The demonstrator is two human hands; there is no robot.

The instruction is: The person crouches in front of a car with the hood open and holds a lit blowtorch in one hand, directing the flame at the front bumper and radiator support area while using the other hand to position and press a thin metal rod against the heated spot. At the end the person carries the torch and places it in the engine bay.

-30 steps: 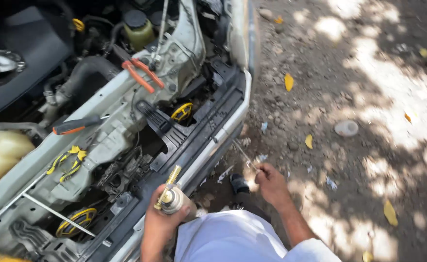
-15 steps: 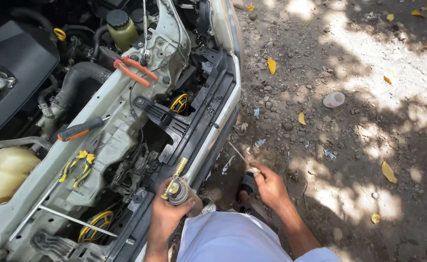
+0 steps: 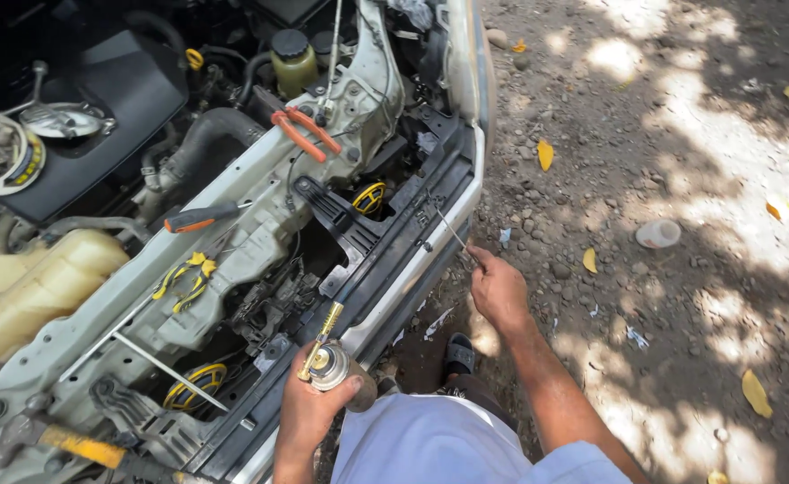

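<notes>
Your left hand (image 3: 309, 412) is closed around a small gas torch (image 3: 333, 363) with a brass nozzle, held at the near edge of the engine bay and aimed up toward the black front crossmember (image 3: 385, 246). Your right hand (image 3: 499, 289) pinches a thin metal rod (image 3: 451, 229), its far tip resting at the crossmember just inside the white bumper (image 3: 439, 246). No flame shows at the nozzle and the rod looks unchanged, so the work at that spot seems only set up, not done. The front grille area is stripped open, which suggests earlier dismantling is complete. Room is tight on the left: orange-handled pliers (image 3: 307, 134), a screwdriver (image 3: 202, 217) and yellow-handled cutters (image 3: 182, 278) lie on the metal panel, and a plastic coolant tank (image 3: 27, 287) sits far left. To your right the gravel ground (image 3: 681, 161) is open, with scattered leaves and a small pale cup (image 3: 659, 233) well apart.
</notes>
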